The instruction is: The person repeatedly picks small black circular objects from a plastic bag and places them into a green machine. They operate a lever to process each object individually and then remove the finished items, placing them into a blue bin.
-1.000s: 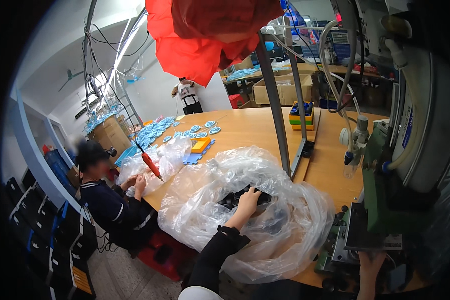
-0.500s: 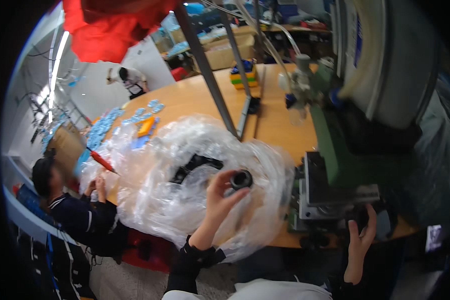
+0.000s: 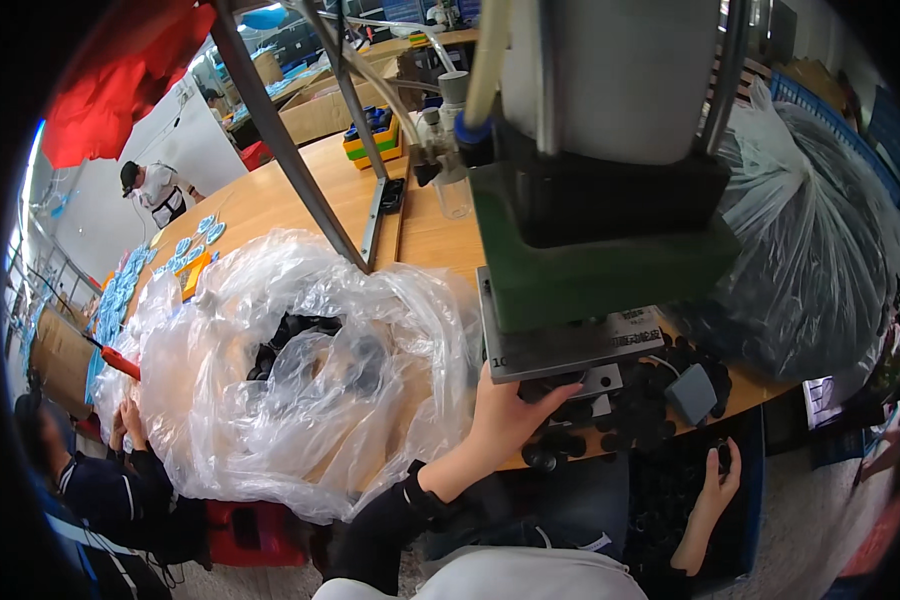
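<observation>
My left hand reaches under the metal plate of a green press. Between its thumb and fingers shows a black round part; the plate hides its upper side and some fingertips. Lower right, my right hand pinches a small black part above a blue bin that holds dark pieces. Many black round parts lie on the table edge beside the press, around a grey block.
Crumpled clear plastic with black parts inside covers the table on the left. A large tied bag stands right of the press. A metal frame post rises behind. A co-worker sits at the left near a red-handled tool.
My left hand has carried the black ring-shaped part rightward to the press. My right hand has left the press and moved down over the bin. The view has turned right.
</observation>
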Tool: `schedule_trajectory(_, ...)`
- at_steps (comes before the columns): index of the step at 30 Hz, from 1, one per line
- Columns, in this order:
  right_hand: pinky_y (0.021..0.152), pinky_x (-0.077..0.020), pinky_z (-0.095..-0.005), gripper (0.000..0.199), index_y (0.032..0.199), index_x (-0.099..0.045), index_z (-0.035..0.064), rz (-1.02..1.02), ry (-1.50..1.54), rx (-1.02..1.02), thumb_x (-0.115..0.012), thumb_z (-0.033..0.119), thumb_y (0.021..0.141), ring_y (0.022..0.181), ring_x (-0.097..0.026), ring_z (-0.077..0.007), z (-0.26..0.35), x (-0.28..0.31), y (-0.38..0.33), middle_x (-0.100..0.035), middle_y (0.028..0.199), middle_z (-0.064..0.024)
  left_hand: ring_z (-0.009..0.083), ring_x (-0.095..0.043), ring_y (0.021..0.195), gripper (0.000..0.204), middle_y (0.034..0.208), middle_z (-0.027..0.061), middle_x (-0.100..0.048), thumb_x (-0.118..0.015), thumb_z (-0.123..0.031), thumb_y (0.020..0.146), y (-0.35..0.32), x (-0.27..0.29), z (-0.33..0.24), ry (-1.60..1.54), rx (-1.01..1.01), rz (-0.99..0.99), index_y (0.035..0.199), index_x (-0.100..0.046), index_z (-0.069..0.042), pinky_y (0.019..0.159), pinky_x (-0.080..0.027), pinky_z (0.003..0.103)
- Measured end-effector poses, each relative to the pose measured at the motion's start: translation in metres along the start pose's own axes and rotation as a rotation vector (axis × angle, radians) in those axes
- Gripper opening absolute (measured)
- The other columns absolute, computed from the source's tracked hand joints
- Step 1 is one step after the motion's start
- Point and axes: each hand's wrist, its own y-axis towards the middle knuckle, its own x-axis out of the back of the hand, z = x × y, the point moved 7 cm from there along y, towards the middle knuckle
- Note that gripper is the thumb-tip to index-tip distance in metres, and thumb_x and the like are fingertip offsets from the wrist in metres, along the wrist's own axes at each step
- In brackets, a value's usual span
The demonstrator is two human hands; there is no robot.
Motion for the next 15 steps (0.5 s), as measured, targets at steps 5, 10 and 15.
schedule_trajectory(5,0.089,-0.0411,-0.0310,0.043,0.118,-0.052,-0.0011,-0.086,-0.213,-0.038,-0.065,0.022,0.084,0.101,-0.054,-0.0215,-0.023,0.023,0.005,-0.056,0.112,-0.0139,0.0243,-0.063,0.073,0.021,0.082,0.0110,-0.065,-0.076,-0.008,0.067,-0.004,-0.004,0.013,-0.085,0.071,-0.034,0.084,-0.066,-0.001,0.064,-0.049,0.030)
schedule_trajectory(10,0.095,-0.0374,-0.0377,0.054,0.116,-0.052,-0.0051,-0.134,-0.579,-0.140,-0.067,0.031,0.080,0.111,-0.050,-0.0332,-0.091,0.078,0.015,-0.053,0.119,-0.0221,0.0228,-0.064,0.068,0.021,0.079,0.0093,-0.067,-0.076,-0.008,0.068,-0.002,-0.004,0.006,-0.154,0.015,-0.101,0.085,-0.066,-0.001,0.064,-0.050,0.029)
schedule_trajectory(15,0.099,-0.0353,-0.0390,0.062,0.121,-0.047,-0.0059,0.101,-0.766,-0.118,-0.071,0.030,0.075,0.116,-0.046,-0.0357,-0.135,0.058,0.014,-0.050,0.121,-0.0242,0.0253,-0.063,0.074,0.021,0.082,0.0087,-0.067,-0.076,-0.016,0.069,-0.010,0.004,0.007,0.141,0.094,-0.069,0.086,-0.069,-0.007,0.072,-0.045,0.035)
